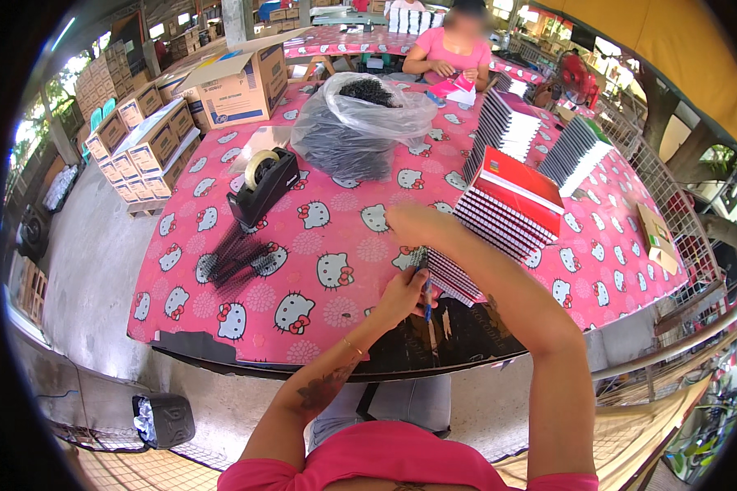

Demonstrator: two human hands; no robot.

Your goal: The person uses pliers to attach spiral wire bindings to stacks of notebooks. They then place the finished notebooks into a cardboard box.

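My left hand (407,296) is closed at the table's near edge around a slim blue-handled tool (427,301), whose exact kind I cannot make out. It is beside the lower end of a stack of red spiral-bound notebooks (508,204). Just beyond it my right hand (408,223) reaches across from the right, bent at the wrist over the notebooks' left side; its fingers are mostly hidden. A small dark coil end (418,255) shows between the two hands. Several loose black spiral binding coils (236,260) lie on the pink patterned tablecloth (319,307) to the left.
A black tape dispenser (264,186) and a clear plastic bag (360,135) of black coils stand farther back. More notebook stacks (577,155) are at the right. Cardboard boxes (241,86) occupy the far left. A person (453,53) in pink works across the table.
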